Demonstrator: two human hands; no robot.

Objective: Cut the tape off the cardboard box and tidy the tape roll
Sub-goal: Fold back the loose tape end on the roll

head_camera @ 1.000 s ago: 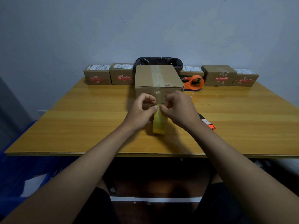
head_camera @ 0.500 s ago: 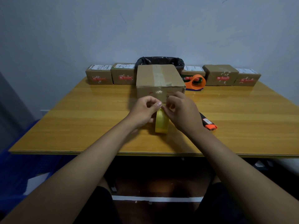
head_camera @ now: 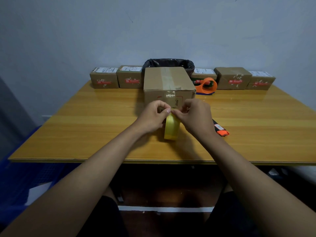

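Note:
A yellow tape roll (head_camera: 171, 129) stands on its edge on the wooden table (head_camera: 85, 127), just in front of a large cardboard box (head_camera: 168, 82) sealed with clear tape along its top. My left hand (head_camera: 152, 117) and my right hand (head_camera: 196, 117) meet over the top of the roll, thumbs and forefingers pinched on the tape at its upper rim. Behind my right wrist lies a black and orange box cutter (head_camera: 221, 130), partly hidden. The loose tape end itself is too small to make out.
An orange tape dispenser (head_camera: 206, 85) sits right of the box. A row of small cardboard parcels (head_camera: 104, 80) lines the table's far edge against the wall, with a black-lined bin (head_camera: 169, 63) behind the big box. Blue crates (head_camera: 20, 177) stand on the floor at left.
Both hands have stayed pinched on top of the roll with only small finger shifts. The view has drifted slightly.

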